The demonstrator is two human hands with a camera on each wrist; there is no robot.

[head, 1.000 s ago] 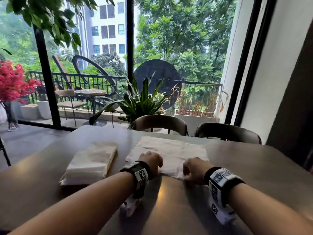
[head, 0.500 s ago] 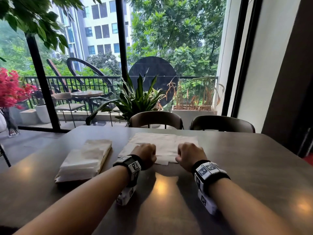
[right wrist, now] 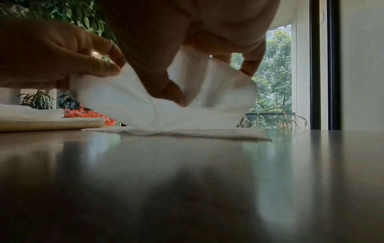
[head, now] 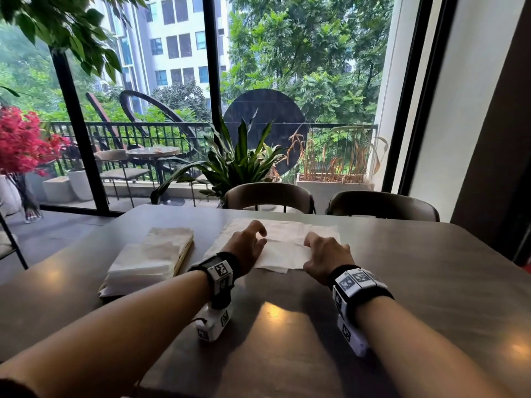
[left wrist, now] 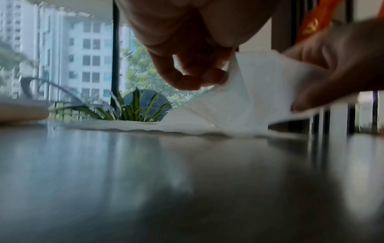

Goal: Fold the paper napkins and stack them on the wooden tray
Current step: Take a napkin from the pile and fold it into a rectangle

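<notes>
A white paper napkin point(head: 287, 248) lies spread on the dark table in front of me. My left hand point(head: 258, 239) pinches its near edge on the left, and my right hand point(head: 309, 251) pinches it on the right. In the left wrist view the fingertips point(left wrist: 209, 77) hold the napkin point(left wrist: 249, 98) lifted off the table. The right wrist view shows the thumb point(right wrist: 166, 88) and fingers gripping the raised napkin point(right wrist: 212, 111), with the far part flat. To the left sits the wooden tray point(head: 184, 254) carrying a stack of folded napkins point(head: 149, 257).
The table point(head: 431, 282) has its far edge just beyond the napkin, with two dark chairs point(head: 270, 196) behind it. A potted plant point(head: 238, 162) and a glass wall stand past the chairs. A vase of red flowers point(head: 20, 145) is on the far left.
Both hands have lifted the napkin's near edge off the table and carried it forward over the sheet. The fingers have uncurled somewhat. The stack on the tray has not moved.
</notes>
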